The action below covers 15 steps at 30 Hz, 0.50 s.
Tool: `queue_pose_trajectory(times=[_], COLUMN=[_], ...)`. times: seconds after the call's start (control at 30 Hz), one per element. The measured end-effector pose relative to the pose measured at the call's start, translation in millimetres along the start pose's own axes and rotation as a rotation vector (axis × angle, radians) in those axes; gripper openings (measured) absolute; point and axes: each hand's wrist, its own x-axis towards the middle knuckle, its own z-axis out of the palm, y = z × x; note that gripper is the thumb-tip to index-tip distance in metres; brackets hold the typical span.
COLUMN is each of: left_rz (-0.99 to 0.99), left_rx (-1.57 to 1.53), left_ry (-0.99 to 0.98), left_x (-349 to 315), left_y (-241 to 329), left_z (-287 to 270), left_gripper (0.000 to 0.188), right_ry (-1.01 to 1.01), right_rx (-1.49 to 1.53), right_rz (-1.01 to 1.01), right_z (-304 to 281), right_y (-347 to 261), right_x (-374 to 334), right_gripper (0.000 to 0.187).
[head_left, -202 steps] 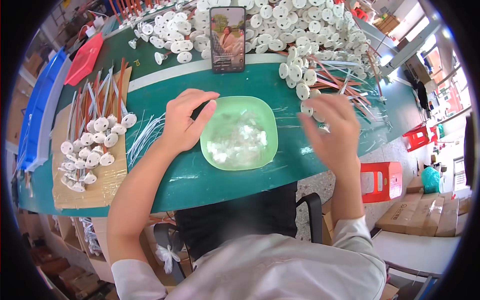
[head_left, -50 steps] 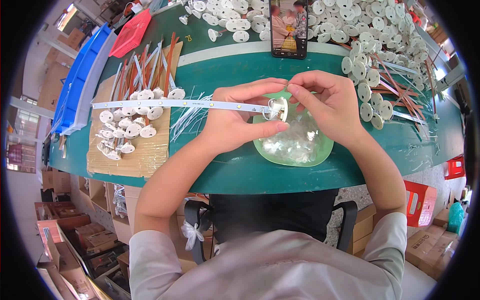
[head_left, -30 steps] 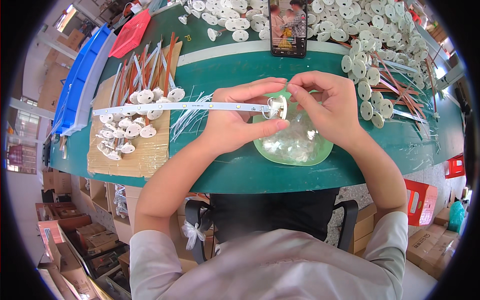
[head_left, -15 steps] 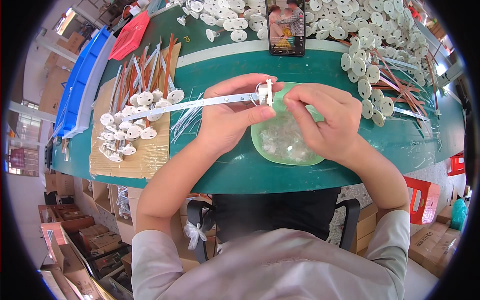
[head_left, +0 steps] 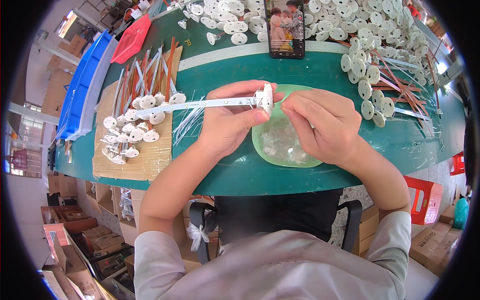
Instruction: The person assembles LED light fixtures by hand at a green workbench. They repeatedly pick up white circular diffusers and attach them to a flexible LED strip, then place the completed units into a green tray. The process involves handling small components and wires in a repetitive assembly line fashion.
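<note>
My left hand [head_left: 222,127] is closed around the end of a narrow white LED strip [head_left: 200,104], where it joins a round white base [head_left: 268,99]. The strip runs out to the left, its far end over a pile of similar bases. Close to the right of this base is my right hand [head_left: 327,122], thumb and forefinger pinched together; anything between them is too small to make out. Beneath both hands stands a light green bowl [head_left: 289,163] with small clear pieces [head_left: 285,142] inside.
On the left, strips with round bases [head_left: 136,135] lie on cardboard [head_left: 160,167], beside thin white wires [head_left: 187,125]. A blue bin [head_left: 80,95] and red basket [head_left: 131,40] stand farther left. A phone [head_left: 286,30] is at the back; more bases [head_left: 357,65] heap up at right.
The round base has turned, showing more of its flat face, and the strip's far end has swung slightly. My right hand remains pinched, its fingertips slightly farther left.
</note>
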Motion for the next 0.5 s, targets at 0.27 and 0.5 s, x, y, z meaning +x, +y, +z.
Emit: queue_pose_trajectory(times=[0.27,0.5], left_rz=[-0.043,-0.100], left_rx=[-0.027,-0.156], left_ry=[0.078,0.120], left_x=[-3.4,-5.2], left_y=[-4.5,-8.7], left_z=[4.5,6.8], left_gripper=[0.041,0.041], right_ry=[-0.002,0.050], right_rx=[-0.086,-0.140], right_rz=[-0.112,-0.132], right_z=[7.5,11.7], right_y=[3.3,-1.0], right_x=[-4.7,-5.0], right_gripper=[0.032,0.035])
